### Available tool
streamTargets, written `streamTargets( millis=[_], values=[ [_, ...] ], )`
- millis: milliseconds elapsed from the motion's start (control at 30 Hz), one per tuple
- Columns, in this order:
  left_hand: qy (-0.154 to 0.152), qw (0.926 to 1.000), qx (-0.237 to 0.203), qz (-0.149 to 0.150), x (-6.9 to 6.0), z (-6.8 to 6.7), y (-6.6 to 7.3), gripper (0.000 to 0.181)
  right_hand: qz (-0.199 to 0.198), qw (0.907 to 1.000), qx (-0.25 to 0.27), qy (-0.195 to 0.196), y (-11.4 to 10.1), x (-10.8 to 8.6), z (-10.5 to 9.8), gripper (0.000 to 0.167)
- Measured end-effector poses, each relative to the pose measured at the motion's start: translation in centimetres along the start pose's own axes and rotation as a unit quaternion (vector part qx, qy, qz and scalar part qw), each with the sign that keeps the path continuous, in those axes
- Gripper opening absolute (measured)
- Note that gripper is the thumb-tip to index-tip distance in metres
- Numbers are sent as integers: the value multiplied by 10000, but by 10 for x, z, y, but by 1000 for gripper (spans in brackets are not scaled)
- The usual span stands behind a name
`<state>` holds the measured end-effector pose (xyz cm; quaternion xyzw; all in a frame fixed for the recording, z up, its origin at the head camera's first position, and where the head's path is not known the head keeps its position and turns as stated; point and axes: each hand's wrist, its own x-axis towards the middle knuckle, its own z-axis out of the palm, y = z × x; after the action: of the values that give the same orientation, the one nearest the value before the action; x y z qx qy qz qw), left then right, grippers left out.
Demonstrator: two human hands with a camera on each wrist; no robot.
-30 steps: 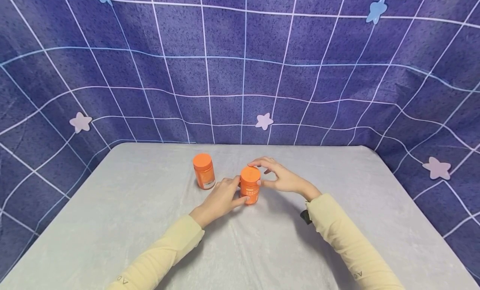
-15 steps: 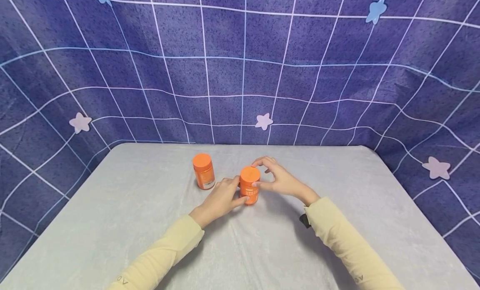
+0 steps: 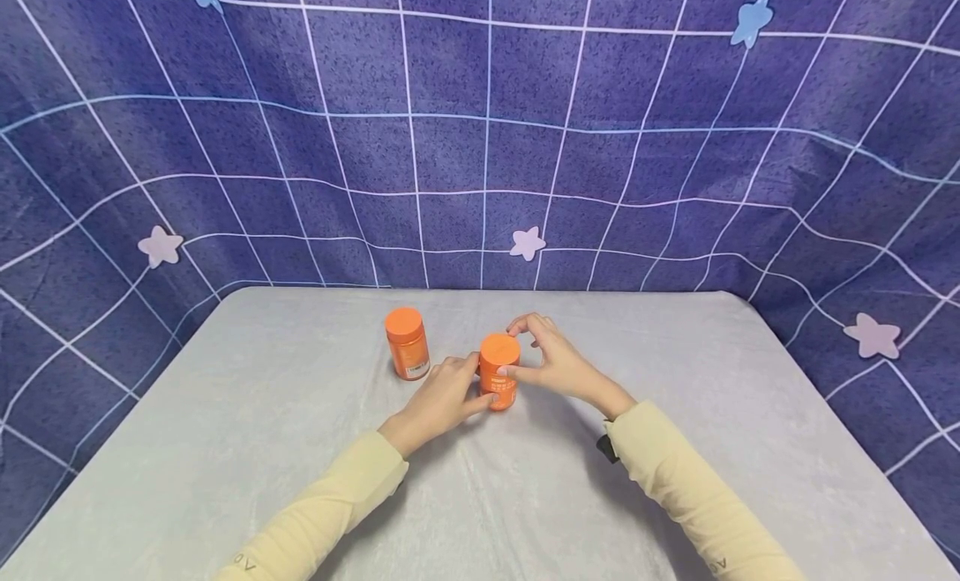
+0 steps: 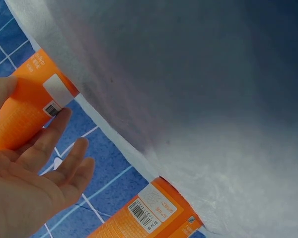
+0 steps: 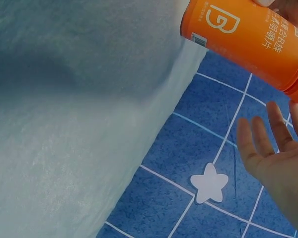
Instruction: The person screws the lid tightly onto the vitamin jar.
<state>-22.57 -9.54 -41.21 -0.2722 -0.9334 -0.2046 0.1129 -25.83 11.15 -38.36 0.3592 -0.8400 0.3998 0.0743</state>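
Observation:
An orange pill bottle (image 3: pixel 499 389) with an orange lid (image 3: pixel 499 349) stands upright near the middle of the table. My left hand (image 3: pixel 442 398) grips its body from the left, thumb in front; in the left wrist view the other fingers (image 4: pixel 79 166) spread past it. My right hand (image 3: pixel 558 364) holds the lid between thumb at the front and a fingertip at the far side. In the right wrist view its remaining fingers (image 5: pixel 260 136) stay off the bottle. A second orange pill bottle (image 3: pixel 408 348), lid on, stands to the left, touched by neither hand.
A grey cloth covers the table (image 3: pixel 187 448). Behind it hangs a blue curtain (image 3: pixel 450 147) with a grid pattern and star shapes. The second bottle stands slightly behind and left of my left hand.
My right hand has turned around the lid: the thumb slid left from its right side to its front, and the fingers shifted right. My left hand and both bottles stay put.

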Motion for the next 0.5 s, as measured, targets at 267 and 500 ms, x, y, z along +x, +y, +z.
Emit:
streamTargets(
  millis=[267, 500],
  values=[
    [132, 9997, 30, 191, 0, 1, -2, 44, -142, 9998, -34, -143, 2, -1, -2, 53],
    [106, 9998, 63, 147, 0, 2, -1, 45, -260, 9982, 62, -532, 4, 1, -9, 56]
  ],
)
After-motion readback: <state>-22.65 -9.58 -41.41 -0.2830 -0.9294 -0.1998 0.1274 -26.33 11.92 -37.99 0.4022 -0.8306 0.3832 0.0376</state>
